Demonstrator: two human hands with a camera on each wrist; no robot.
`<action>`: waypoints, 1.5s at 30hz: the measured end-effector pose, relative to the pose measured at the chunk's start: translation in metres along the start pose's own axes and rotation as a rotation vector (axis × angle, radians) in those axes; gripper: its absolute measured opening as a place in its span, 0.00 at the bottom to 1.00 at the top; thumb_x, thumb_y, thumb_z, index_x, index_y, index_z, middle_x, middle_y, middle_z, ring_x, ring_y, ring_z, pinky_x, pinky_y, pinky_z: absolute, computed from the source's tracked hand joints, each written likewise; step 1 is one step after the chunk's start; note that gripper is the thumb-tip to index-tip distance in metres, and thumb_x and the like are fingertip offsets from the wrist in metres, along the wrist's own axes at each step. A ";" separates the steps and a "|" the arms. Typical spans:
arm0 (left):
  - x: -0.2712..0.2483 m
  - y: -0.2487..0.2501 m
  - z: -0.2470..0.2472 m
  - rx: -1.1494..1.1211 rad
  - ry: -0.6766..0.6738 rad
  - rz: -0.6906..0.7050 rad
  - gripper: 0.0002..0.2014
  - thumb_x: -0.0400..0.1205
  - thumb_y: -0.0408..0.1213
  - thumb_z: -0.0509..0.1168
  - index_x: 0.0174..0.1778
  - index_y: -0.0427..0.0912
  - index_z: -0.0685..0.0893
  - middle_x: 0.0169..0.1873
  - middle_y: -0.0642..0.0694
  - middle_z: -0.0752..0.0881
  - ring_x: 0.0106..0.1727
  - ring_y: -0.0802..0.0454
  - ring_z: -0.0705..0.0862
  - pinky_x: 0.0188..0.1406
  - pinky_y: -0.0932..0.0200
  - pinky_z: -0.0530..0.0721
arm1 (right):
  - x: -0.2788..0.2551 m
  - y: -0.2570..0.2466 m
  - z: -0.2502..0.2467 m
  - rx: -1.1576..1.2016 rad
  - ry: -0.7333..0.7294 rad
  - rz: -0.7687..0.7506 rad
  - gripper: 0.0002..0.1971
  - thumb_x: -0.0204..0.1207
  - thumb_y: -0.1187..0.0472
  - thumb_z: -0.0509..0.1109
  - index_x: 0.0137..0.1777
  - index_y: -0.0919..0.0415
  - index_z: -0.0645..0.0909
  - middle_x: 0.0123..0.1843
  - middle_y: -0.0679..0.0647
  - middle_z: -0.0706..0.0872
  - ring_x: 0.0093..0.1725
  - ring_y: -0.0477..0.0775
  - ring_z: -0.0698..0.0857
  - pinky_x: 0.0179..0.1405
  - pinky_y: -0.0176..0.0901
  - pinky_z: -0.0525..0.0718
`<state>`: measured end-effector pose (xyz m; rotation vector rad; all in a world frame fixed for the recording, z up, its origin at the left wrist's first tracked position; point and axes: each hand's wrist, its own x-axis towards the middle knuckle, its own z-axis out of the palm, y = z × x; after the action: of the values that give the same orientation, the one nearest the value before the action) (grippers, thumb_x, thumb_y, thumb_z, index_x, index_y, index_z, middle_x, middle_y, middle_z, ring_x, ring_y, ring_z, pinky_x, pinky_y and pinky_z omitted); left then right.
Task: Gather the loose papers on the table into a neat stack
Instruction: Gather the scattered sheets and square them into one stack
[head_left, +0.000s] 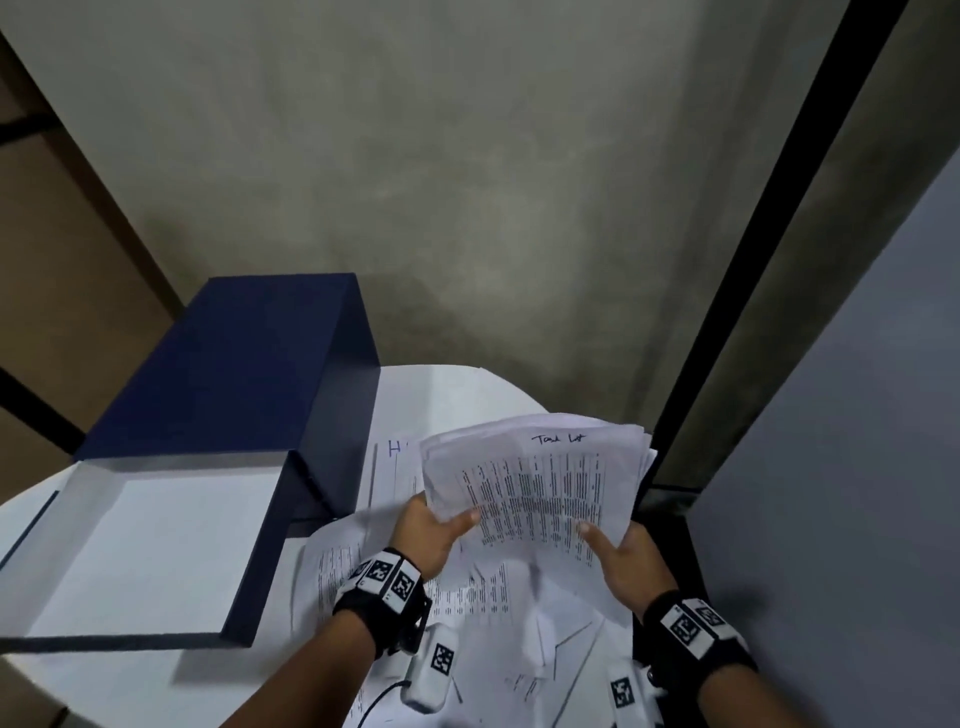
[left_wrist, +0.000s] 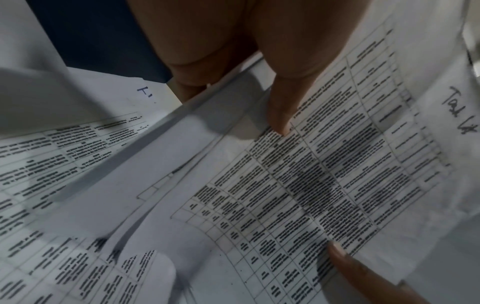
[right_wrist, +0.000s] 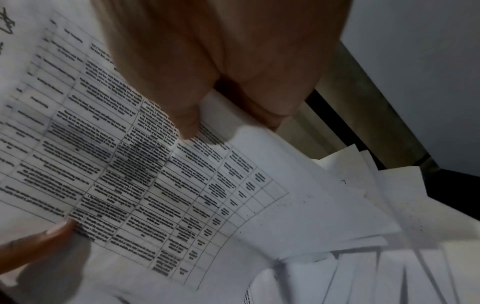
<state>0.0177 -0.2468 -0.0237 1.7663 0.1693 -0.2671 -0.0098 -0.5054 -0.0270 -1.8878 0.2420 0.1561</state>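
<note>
Head view looks down from above; both wrist views closely share the printed sheet (left_wrist: 298, 185).

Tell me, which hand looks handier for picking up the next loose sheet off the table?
Probably the left hand. Both hands hold the bundle of papers, but the loose sheets showing most plainly lie under and beside the left wrist, next to the blue box. The right hand could keep the bundle.
</note>
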 end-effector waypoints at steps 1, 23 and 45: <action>0.000 0.001 0.000 -0.016 0.018 0.012 0.17 0.74 0.43 0.75 0.58 0.43 0.87 0.51 0.54 0.91 0.52 0.59 0.89 0.58 0.54 0.86 | -0.001 -0.005 0.000 -0.011 0.017 -0.010 0.14 0.83 0.58 0.69 0.35 0.46 0.76 0.17 0.33 0.79 0.26 0.30 0.80 0.39 0.25 0.76; -0.033 -0.108 -0.074 0.338 0.231 -0.360 0.08 0.79 0.31 0.64 0.41 0.49 0.85 0.46 0.46 0.88 0.48 0.47 0.85 0.50 0.58 0.82 | 0.007 0.055 -0.028 0.281 0.314 0.198 0.18 0.86 0.64 0.65 0.75 0.64 0.79 0.65 0.57 0.86 0.66 0.60 0.84 0.73 0.57 0.76; -0.034 -0.141 -0.089 0.416 0.228 -0.526 0.18 0.76 0.41 0.72 0.61 0.46 0.80 0.56 0.44 0.85 0.55 0.46 0.84 0.54 0.61 0.78 | -0.007 0.096 -0.006 0.112 0.211 0.306 0.16 0.85 0.63 0.67 0.70 0.67 0.82 0.57 0.61 0.88 0.63 0.65 0.86 0.71 0.62 0.80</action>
<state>-0.0439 -0.1289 -0.1297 2.1409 0.7960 -0.5062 -0.0402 -0.5403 -0.1121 -1.7467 0.6713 0.1459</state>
